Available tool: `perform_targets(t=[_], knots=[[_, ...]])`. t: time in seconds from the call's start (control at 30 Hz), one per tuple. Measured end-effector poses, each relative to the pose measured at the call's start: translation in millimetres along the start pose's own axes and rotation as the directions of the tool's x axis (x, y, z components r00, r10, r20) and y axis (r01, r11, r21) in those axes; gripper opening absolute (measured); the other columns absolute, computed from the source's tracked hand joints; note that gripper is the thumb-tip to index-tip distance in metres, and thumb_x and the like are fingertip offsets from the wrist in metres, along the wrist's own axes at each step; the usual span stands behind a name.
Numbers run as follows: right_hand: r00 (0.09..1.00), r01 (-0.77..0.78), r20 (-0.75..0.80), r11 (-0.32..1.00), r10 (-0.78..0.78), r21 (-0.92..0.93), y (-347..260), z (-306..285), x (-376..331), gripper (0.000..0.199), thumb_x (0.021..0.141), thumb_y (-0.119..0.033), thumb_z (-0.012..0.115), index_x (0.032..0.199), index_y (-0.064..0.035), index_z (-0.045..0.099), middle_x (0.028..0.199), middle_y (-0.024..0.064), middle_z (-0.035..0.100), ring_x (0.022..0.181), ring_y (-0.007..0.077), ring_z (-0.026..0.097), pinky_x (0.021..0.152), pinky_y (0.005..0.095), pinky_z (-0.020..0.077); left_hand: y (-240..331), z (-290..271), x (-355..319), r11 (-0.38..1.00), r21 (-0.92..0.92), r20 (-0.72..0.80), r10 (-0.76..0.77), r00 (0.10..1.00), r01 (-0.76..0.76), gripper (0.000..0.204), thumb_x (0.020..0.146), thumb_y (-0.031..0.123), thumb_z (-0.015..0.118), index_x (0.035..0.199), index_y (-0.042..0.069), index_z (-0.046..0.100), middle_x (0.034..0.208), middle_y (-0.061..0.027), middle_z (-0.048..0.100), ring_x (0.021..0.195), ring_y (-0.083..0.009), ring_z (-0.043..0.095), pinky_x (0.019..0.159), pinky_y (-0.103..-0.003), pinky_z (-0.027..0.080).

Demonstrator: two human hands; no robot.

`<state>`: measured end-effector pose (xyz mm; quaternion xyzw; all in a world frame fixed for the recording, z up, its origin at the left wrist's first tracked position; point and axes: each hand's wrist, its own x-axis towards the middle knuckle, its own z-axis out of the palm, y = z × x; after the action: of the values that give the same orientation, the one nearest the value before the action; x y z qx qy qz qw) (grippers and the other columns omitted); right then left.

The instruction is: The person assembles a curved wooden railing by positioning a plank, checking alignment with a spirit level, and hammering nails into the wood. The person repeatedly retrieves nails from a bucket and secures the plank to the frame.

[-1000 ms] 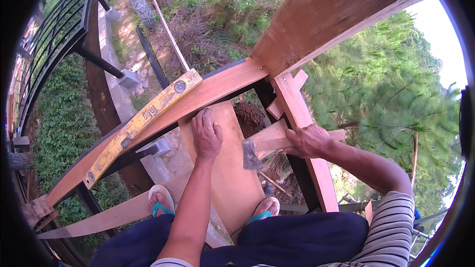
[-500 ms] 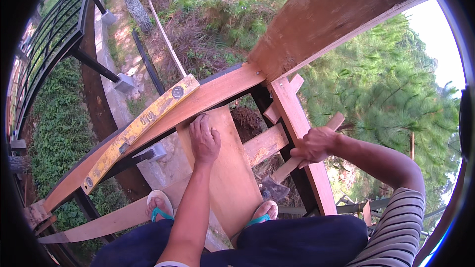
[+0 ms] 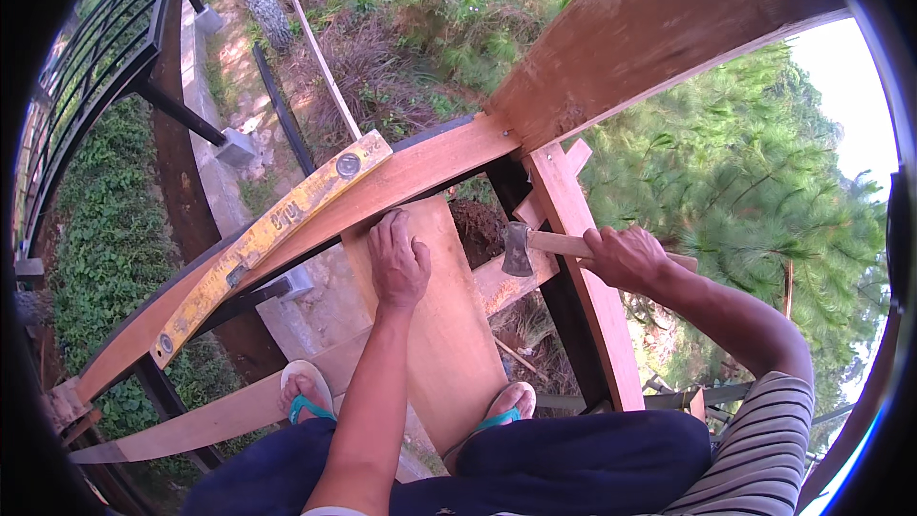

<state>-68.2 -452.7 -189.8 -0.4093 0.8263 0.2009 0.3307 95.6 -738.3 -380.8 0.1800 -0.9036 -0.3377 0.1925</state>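
Presently: my right hand point(image 3: 626, 258), closed round the handle of a hatchet point(image 3: 554, 243), raised over a short board point(image 3: 514, 291); my left hand point(image 3: 398, 263), fingers bent on a wide plank point(image 3: 444, 311), grip unclear; beyond, a yellow spirit level point(image 3: 277, 225).

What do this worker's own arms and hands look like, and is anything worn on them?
The left hand and right hand are both ungloved, and the wrists and forearms are uncovered. The right sleeve is short, pale grey with thin dark stripes. Only a pale edge of the left sleeve shows.
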Motion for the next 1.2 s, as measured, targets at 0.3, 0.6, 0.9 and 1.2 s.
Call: perform_targets(t=[0.3, 0.6, 0.9, 1.2], knots=[[0.993, -0.002, 0.114, 0.999, 0.006, -0.036, 1.4, -29.6, 30.4, 0.048, 0.100, -0.055, 0.061, 0.108, -0.0075, 0.060, 0.080, 0.0141, 0.073, 0.073, 0.0331, 0.075, 0.065, 0.0481, 0.0621, -13.8, -2.4, 3.8, 0.999, 0.038, 0.004, 0.003, 1.000, -0.003, 0.047, 0.087, 0.008, 0.057, 0.133, -0.003, 0.053, 0.133, -0.0226, 0.056, 0.120, -0.0417, 0.053, 0.108, -0.053, 0.042], [0.994, 0.019, 0.110, 0.999, -0.014, -0.043, 8.6, 2.3, 33.7, 0.052, 0.100, -0.056, 0.061, 0.107, -0.0052, 0.060, 0.075, 0.0136, 0.071, 0.073, 0.0343, 0.075, 0.065, 0.0496, 0.0614, -14.8, 15.8, -13.4, 0.999, 0.034, 0.033, -0.022, 0.999, 0.021, 0.048, 0.086, 0.010, 0.058, 0.132, -0.003, 0.054, 0.133, -0.0229, 0.056, 0.121, -0.0416, 0.053, 0.108, -0.053, 0.042], [0.989, -0.140, 0.044, 0.990, 0.139, 0.018, 24.5, -12.6, 49.5, 0.049, 0.100, -0.054, 0.062, 0.104, -0.0060, 0.064, 0.076, 0.0132, 0.073, 0.070, 0.0309, 0.075, 0.062, 0.0482, 0.0607, -13.6, 17.2, -8.4, 0.999, 0.043, 0.028, -0.014, 1.000, 0.013, 0.050, 0.085, 0.011, 0.059, 0.133, -0.002, 0.054, 0.132, -0.0228, 0.056, 0.120, -0.0413, 0.053, 0.108, -0.053, 0.042], [0.998, -0.051, 0.041, 0.999, 0.051, -0.006, 15.0, -31.7, 62.5, 0.049, 0.100, -0.054, 0.061, 0.104, -0.0055, 0.061, 0.072, 0.0142, 0.071, 0.068, 0.0339, 0.074, 0.061, 0.0494, 0.0591, -20.3, 3.1, 1.1, 0.999, 0.029, 0.022, -0.021, 1.000, 0.020, 0.051, 0.086, 0.011, 0.059, 0.135, -0.003, 0.052, 0.133, -0.0231, 0.056, 0.120, -0.0420, 0.052, 0.108, -0.052, 0.042]])
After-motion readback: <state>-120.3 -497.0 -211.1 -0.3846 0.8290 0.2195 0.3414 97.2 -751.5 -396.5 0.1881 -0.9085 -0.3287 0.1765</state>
